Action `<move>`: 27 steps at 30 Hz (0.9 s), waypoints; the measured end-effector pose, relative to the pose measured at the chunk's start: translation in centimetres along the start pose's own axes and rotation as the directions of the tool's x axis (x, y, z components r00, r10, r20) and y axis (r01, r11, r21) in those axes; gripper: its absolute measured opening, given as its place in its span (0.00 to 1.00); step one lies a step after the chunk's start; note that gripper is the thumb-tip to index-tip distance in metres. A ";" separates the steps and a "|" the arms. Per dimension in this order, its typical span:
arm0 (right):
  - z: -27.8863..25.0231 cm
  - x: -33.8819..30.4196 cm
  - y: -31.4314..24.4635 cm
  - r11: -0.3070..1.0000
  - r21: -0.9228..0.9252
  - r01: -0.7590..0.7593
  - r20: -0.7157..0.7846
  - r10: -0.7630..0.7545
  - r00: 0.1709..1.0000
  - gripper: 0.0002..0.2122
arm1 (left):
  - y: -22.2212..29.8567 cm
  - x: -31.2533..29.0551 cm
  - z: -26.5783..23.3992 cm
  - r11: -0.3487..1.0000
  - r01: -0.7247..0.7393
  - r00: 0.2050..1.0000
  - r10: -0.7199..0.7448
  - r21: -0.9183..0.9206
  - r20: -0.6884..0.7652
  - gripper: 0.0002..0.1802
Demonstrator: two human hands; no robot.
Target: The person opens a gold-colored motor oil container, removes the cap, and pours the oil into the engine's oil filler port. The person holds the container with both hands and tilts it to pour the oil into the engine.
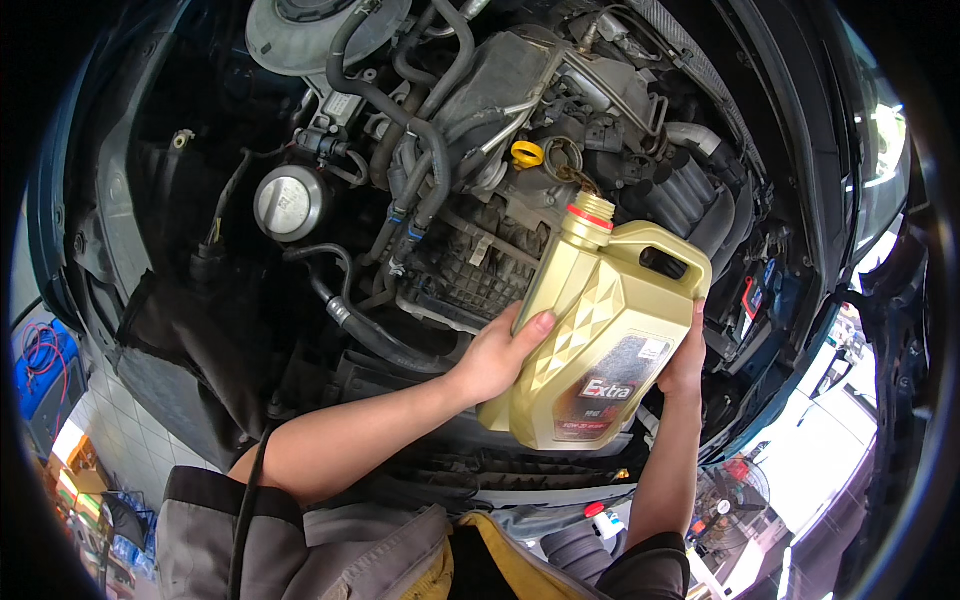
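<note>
A gold plastic engine oil jug (610, 350) is tilted over the engine, held between my two hands. My left hand (503, 352) grips its left side, thumb on the faceted panel, the other fingers hidden behind. My right hand (686, 352) clasps the right side below the moulded handle; most of its fingers are out of sight. The uncapped threaded neck (592, 212), with a red ring, points away from me. An amber-brown streak shows at its mouth, close to the round oil filler opening (563, 157). Beside that opening is a yellow dipstick handle or cap (526, 154).
Black hoses (432, 165) run left of the filler. A round silver canister (291, 204) stands farther left, below a pale reservoir (320, 35). The battery area (745, 300) lies at right. A cable (252, 500) hangs over my left arm. A fan (728, 500) stands beyond the car.
</note>
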State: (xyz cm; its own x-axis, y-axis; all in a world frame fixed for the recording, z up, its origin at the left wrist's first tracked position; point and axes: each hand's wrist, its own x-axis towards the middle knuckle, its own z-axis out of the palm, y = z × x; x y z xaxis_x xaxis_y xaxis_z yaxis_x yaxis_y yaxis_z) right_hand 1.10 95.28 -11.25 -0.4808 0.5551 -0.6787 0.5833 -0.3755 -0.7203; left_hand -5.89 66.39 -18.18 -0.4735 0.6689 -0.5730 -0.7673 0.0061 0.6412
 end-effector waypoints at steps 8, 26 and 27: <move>0.0 0.0 0.0 1.000 0.023 -0.001 0.048 0.000 0.999 0.34 | 0.0 -0.1 0.0 1.000 0.009 1.000 -0.009 0.013 -0.017 0.48; -0.2 0.0 0.0 1.000 0.019 -0.015 0.043 0.014 0.999 0.33 | 0.7 -0.3 0.0 0.999 0.018 1.000 -0.017 0.038 -0.017 0.50; -0.2 0.0 0.0 1.000 -0.007 -0.010 0.010 0.010 1.000 0.34 | 0.7 -0.3 -0.1 0.999 0.020 1.000 -0.019 0.044 -0.015 0.50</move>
State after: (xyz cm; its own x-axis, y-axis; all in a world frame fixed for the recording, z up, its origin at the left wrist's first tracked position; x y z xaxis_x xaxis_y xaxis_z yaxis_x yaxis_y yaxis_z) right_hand 1.24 95.41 -11.21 -0.4816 0.5437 -0.6873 0.5926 -0.3758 -0.7125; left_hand -6.35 66.17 -17.58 -0.4652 0.6574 -0.5928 -0.7570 0.0517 0.6514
